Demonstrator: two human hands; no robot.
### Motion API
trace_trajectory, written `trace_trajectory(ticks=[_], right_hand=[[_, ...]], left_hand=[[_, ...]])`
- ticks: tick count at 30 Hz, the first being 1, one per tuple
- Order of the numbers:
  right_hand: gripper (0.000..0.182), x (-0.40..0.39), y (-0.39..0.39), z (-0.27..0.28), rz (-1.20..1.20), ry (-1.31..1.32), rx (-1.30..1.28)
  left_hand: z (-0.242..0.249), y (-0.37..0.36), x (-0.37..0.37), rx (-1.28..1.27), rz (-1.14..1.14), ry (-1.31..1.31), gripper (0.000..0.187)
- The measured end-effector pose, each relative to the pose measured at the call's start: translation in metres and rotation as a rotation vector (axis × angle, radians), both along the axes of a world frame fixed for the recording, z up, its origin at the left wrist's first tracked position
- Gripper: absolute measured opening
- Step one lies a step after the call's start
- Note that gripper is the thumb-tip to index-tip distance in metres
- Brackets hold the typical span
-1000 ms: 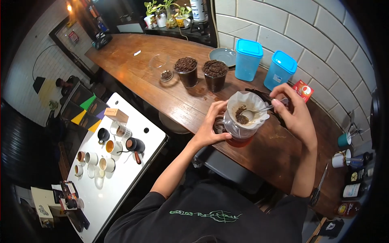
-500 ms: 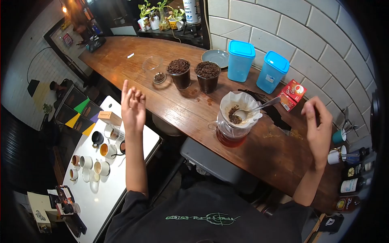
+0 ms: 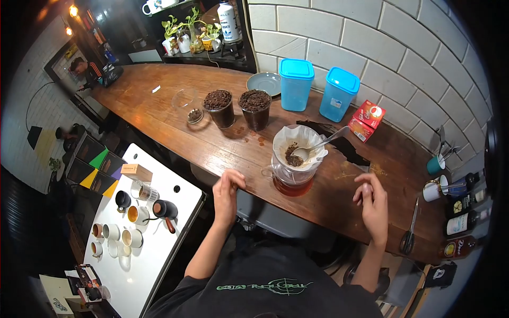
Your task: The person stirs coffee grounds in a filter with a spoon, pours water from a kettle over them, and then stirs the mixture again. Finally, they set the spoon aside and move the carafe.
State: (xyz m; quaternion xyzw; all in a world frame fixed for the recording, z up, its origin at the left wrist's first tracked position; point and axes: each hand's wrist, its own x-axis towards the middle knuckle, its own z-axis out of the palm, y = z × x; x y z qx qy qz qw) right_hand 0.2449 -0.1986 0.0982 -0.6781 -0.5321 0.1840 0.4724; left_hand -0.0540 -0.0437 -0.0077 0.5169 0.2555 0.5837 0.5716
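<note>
My left hand [image 3: 227,199] hovers at the counter's front edge, left of a glass coffee server [image 3: 286,172], its bent fingers holding nothing. To the server's right is my right hand [image 3: 373,204], empty, with loosely curled fingers apart. Neither hand touches anything. Reddish-brown liquid [image 3: 292,186] lies in the bottom of the server. A white paper filter [image 3: 283,139] sits in its top, with dark wet coffee grounds [image 3: 292,155] inside. A metal spoon [image 3: 324,141] rests in the filter, its handle pointing up and right.
Behind stand two cups heaped with dark granules [image 3: 219,100] [image 3: 255,102], two blue-lidded containers [image 3: 297,87] [image 3: 339,95], a grey plate [image 3: 263,84] and a red box [image 3: 367,121]. Scissors [image 3: 410,228] and bottles [image 3: 460,223] are at right. A white table [image 3: 167,185] with several cups stands left.
Both hands have come down and inward, from raised and wide apart to either side of the server. The head view has shifted, and the scissors now show at right.
</note>
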Motion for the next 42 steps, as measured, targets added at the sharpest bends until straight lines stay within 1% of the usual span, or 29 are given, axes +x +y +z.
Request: trace_trajectory(ticks=[1,2,4,5,7,8,10,12,14,15,16,18,19,20,22,24,25,26,28,29,30,32,34,35,37,38,40,41,42], right_hand=[[0.020,-0.004,-0.005,-0.005,-0.033,0.049,-0.019],[0.020,-0.007,-0.010,-0.010,-0.065,0.097,-0.037],[0.019,-0.017,-0.017,-0.021,-0.036,0.171,-0.082],[0.018,-0.019,-0.019,-0.027,0.012,0.175,-0.093],[0.015,-0.030,-0.019,-0.032,0.032,0.175,-0.122],[0.013,-0.036,-0.020,-0.033,0.029,0.168,-0.131],[0.012,-0.046,-0.023,-0.028,0.080,0.184,-0.142],[0.012,-0.056,-0.028,-0.020,0.128,0.194,-0.149],[0.014,-0.068,-0.030,-0.015,0.210,0.248,-0.151],[0.014,-0.075,-0.028,-0.017,0.207,0.250,-0.148],[0.016,-0.083,-0.024,-0.021,0.247,0.288,-0.153],[0.017,-0.104,-0.018,-0.033,0.278,0.332,-0.160],[0.019,-0.120,-0.013,-0.041,0.279,0.411,-0.143],[0.020,-0.135,-0.007,-0.049,0.281,0.489,-0.128],[0.023,-0.157,0.004,-0.069,0.326,0.495,-0.124],[0.033,-0.178,0.015,-0.084,0.465,0.637,-0.171],[0.035,-0.190,0.019,-0.087,0.507,0.646,-0.168],[0.035,-0.202,0.022,-0.090,0.500,0.649,-0.169],[0.030,-0.225,0.024,-0.103,0.446,0.903,-0.124],[0.033,-0.232,0.024,-0.113,0.431,1.030,-0.135],[0.033,-0.241,0.024,-0.119,0.422,1.036,-0.138],[0.033,-0.258,0.023,-0.125,0.365,1.228,-0.110],[0.034,-0.278,0.020,-0.133,0.308,1.251,-0.161],[0.029,-0.287,0.018,-0.143,0.310,1.367,-0.071],[0.024,-0.300,0.014,-0.172,0.302,1.537,0.092],[0.024,-0.302,0.012,-0.178,0.290,1.536,0.096],[0.029,-0.305,0.011,-0.183,0.277,1.724,0.152],[0.035,-0.309,0.009,-0.168,0.180,1.674,0.087],[0.035,-0.311,0.010,-0.164,0.180,1.670,0.098]], left_hand=[[-0.001,-0.011,-0.001,-0.121,-0.027,0.053,0.067],[-0.007,-0.019,0.002,-0.088,-0.032,0.018,0.068],[-0.018,-0.030,-0.011,-0.219,-0.111,0.211,0.061],[-0.021,-0.036,-0.013,-0.213,-0.111,0.202,0.061],[-0.023,-0.046,-0.017,-0.317,-0.220,0.177,0.052],[-0.022,-0.049,-0.018,-0.317,-0.222,0.180,0.052],[-0.021,-0.055,-0.021,-0.185,-0.317,0.108,0.043],[-0.019,-0.059,-0.021,-0.235,-0.368,0.103,0.049],[-0.015,-0.059,-0.021,-0.233,-0.532,-0.074,0.047],[-0.012,-0.059,-0.022,-0.217,-0.568,-0.075,0.053],[-0.011,-0.058,-0.024,-0.218,-0.571,-0.071,0.053],[-0.010,-0.058,-0.031,-0.221,-0.687,-0.229,0.058],[-0.005,-0.060,-0.037,-0.236,-0.707,-0.225,0.066],[-0.002,-0.060,-0.044,-0.239,-0.711,-0.223,0.066],[0.000,-0.060,-0.058,-0.211,-0.772,-0.252,0.070],[-0.001,-0.061,-0.075,-0.235,-0.761,-0.274,0.073],[-0.003,-0.062,-0.082,-0.262,-0.769,-0.294,0.075],[-0.004,-0.063,-0.088,-0.268,-0.775,-0.293,0.075],[-0.006,-0.065,-0.100,-0.334,-0.746,-0.357,0.077],[-0.008,-0.065,-0.105,-0.345,-0.752,-0.355,0.077],[-0.009,-0.065,-0.110,-0.330,-0.763,-0.343,0.078],[-0.013,-0.069,-0.118,-0.323,-0.775,-0.331,0.079],[-0.014,-0.073,-0.123,-0.374,-0.782,-0.282,0.080],[-0.025,-0.074,-0.125,-0.324,-0.786,-0.244,0.080],[-0.023,-0.077,-0.126,-0.298,-0.819,-0.197,0.080],[-0.020,-0.079,-0.125,-0.254,-0.837,-0.154,0.080],[-0.019,-0.086,-0.127,-0.284,-0.860,-0.141,0.080],[-0.021,-0.088,-0.125,-0.226,-0.908,-0.110,0.078],[-0.021,-0.090,-0.122,-0.170,-0.956,-0.078,0.076]])
